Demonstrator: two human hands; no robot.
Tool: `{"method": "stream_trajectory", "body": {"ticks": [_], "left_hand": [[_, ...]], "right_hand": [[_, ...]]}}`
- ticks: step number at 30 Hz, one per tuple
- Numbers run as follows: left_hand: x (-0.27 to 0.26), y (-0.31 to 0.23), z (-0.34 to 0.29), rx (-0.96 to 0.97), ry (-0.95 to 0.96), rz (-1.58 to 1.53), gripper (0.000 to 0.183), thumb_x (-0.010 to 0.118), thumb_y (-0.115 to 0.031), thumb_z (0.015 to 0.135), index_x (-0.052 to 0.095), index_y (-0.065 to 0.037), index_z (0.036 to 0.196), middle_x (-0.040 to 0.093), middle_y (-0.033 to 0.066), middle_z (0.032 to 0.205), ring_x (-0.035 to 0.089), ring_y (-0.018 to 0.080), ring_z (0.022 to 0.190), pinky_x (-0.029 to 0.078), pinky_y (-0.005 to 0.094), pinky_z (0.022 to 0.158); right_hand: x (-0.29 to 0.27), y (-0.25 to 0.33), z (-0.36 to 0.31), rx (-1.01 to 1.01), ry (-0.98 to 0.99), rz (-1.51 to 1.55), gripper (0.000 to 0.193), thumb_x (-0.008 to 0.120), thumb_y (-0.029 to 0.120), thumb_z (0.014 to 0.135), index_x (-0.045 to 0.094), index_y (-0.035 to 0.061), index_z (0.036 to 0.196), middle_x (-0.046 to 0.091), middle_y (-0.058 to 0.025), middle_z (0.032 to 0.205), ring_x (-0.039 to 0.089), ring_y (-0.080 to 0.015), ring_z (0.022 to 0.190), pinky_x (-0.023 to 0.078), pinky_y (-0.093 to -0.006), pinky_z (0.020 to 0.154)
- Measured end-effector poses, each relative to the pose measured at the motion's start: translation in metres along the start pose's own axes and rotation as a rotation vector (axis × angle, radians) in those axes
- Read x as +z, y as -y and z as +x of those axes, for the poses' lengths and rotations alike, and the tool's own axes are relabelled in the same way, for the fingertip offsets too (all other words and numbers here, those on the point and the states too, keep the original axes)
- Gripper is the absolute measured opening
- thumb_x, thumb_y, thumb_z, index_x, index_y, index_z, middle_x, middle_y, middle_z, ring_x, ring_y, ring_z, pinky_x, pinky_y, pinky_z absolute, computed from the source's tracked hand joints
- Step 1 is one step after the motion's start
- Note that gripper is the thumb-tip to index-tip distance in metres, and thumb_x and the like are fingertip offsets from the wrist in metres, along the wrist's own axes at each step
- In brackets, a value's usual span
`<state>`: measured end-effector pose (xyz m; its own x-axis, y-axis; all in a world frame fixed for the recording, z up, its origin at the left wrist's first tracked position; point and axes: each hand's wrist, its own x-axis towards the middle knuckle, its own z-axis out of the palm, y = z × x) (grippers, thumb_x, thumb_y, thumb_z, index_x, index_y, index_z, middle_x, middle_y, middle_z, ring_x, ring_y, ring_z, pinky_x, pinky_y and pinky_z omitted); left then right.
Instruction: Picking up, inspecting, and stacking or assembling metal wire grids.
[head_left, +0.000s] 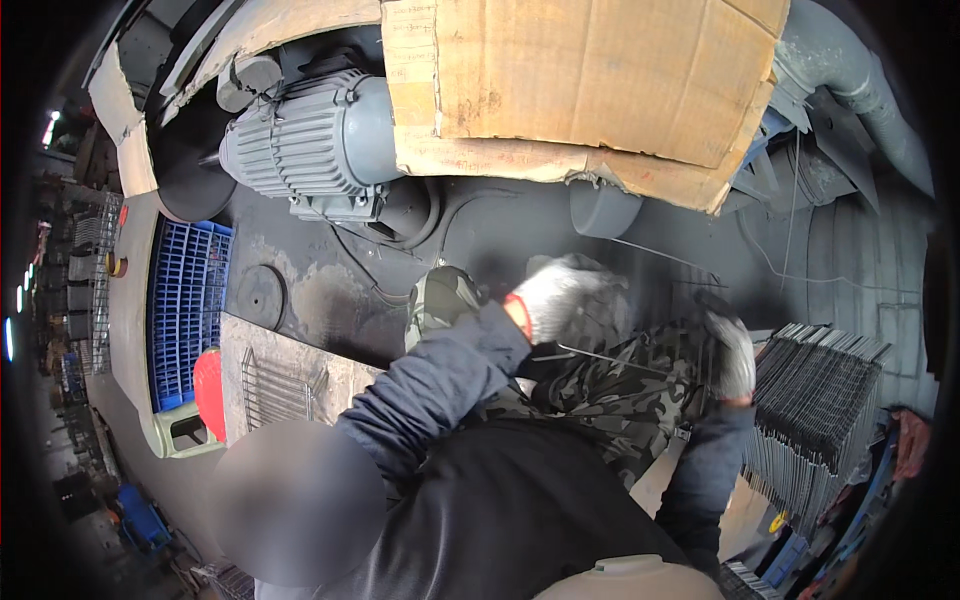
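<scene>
My left hand (568, 297), in a whitish work glove with a red cuff, is over my camouflage-trousered legs (640, 400), below the grey machine. Motion smears its fingers, so I cannot make out whether they grip anything. My right hand (732, 352) wears a similar glove with dark fingers. It is beside a tall stack of wire racks (815, 395) on the right, its fingers blurred too. A thin metal rod (610, 358) runs between the two hands; I cannot tell whether either hand holds it.
A ribbed grey electric motor (300, 145) and a large cardboard sheet (590, 75) lie ahead. At left are a blue plastic crate (190, 300), a red rounded object (208, 392) and a wire rack (280, 388) on a board. A thick grey pipe (850, 70) bends at the far right.
</scene>
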<state>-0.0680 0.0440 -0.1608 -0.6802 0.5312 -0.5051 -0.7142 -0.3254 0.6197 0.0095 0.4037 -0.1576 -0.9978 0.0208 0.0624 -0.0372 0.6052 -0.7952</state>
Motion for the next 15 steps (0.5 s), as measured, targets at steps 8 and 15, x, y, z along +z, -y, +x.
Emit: {"method": "stream_trajectory", "body": {"ticks": [8,15], "left_hand": [[-0.141,-0.033,-0.194,0.259,-0.432,-0.160,0.022,0.072,-0.014,0.102,0.064,-0.002,0.119,0.072,0.0078,0.087,0.072,0.0198,0.066,0.062,0.0340,0.060],[-0.094,0.002,-0.286,0.396,-0.682,0.105,0.026,0.071,-0.004,0.100,0.056,-0.001,0.121,0.074,0.0125,0.097,0.074,0.0216,0.070,0.062,0.0344,0.064]], "right_hand": [[0.203,0.170,0.049,0.551,0.527,0.899,0.021,0.066,0.010,0.106,0.070,0.0017,0.124,0.077,-0.0089,0.106,0.072,-0.0120,0.083,0.057,-0.0256,0.069],[0.201,0.192,0.005,0.229,0.654,0.770,0.038,0.064,0.000,0.104,0.061,0.0006,0.143,0.073,-0.0082,0.122,0.070,-0.0144,0.105,0.059,-0.0283,0.089]]}}
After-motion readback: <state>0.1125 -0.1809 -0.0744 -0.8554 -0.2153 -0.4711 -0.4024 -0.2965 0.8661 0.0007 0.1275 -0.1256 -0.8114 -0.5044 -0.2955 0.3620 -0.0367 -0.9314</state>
